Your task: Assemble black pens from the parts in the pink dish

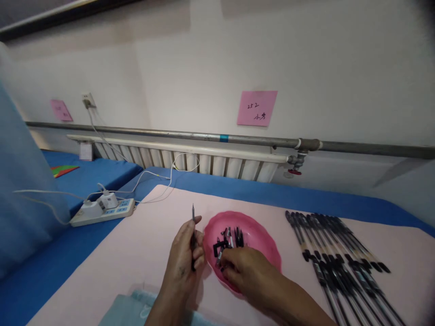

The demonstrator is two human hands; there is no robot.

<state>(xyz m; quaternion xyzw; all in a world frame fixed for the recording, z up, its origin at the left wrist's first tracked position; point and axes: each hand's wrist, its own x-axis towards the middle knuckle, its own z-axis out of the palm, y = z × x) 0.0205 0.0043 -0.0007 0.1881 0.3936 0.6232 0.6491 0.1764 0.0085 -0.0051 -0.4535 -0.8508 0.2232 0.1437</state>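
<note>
My left hand is closed around a slim dark pen, held upright with its pointed metallic tip above my fingers. My right hand reaches over the near rim of a pink scalloped bowl, its fingertips bent together among the small parts inside. Whether a part is between those fingers is hidden. In the bowl lie black and silvery pen parts, including several dark caps. The bowl stands just right of my left hand.
Two rows of black pens lie on the pink table sheet at the right. A white power strip with plugs and trailing cables is at the left. Light-blue cloth lies near me. Behind the table runs a radiator.
</note>
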